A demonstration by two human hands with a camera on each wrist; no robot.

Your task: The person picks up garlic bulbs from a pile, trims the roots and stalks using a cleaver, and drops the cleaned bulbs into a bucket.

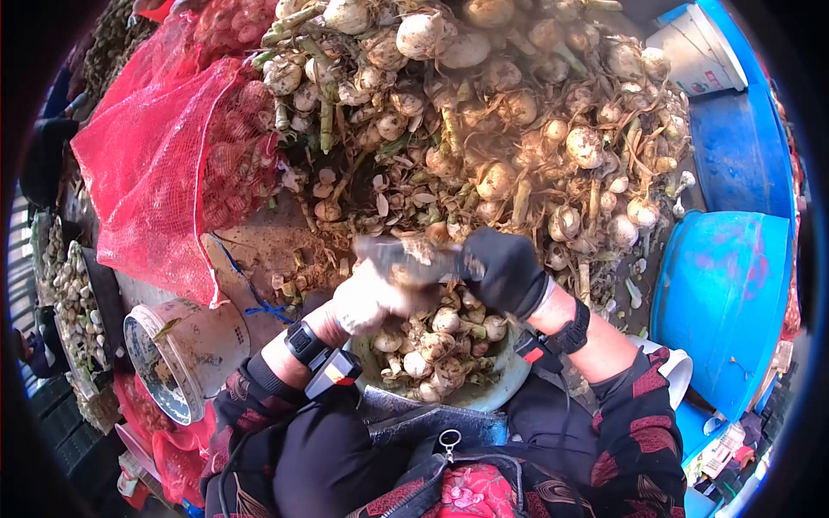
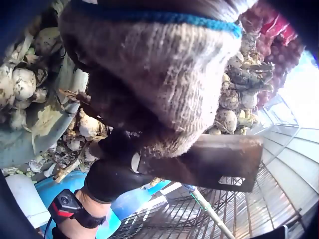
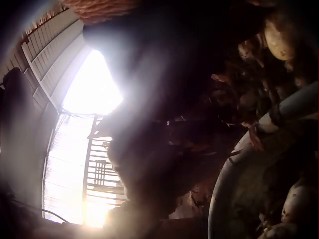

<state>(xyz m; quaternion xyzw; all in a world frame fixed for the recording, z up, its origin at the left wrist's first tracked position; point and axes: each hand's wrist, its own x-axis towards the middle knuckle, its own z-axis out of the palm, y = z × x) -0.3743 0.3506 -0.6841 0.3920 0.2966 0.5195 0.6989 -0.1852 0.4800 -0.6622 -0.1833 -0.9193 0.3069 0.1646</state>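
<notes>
Rough knit and dark metal above a bowl of soil-streaked bulbs

The left hand (image 1: pixel 376 293) wears a pale, coarsely ribbed knit glove, dirt-smudged and edged with blue at the cuff; whether its grip has hold of anything I cannot tell, since the fingers are blurred and partly hidden. The right hand (image 1: pixel 503 272), in a smooth black glove, has its fingers wrapped closely about the near end of a knife (image 2: pixel 214 159). The knife's blade is a flat, broad rectangle of brown-stained metal with an oblong slot near its far end, and it passes beside the knit glove, between the hands and over the bowl's far edge.

Below, the round, pale bowl (image 1: pixel 505 380) holds rounded bulbs (image 1: pixel 432 345), papery and cream-coloured, with stubby stalks among them. Beyond spreads a loose pile of bulbs (image 1: pixel 496 181), tangled with dry, stringy roots and thick stems. A red mesh sack (image 1: pixel 155 190) slumps to the left, near a grimy white plastic bucket (image 1: pixel 207 345) tipped on its side; at the right sits a glossy blue tub (image 1: pixel 717 302).
</notes>
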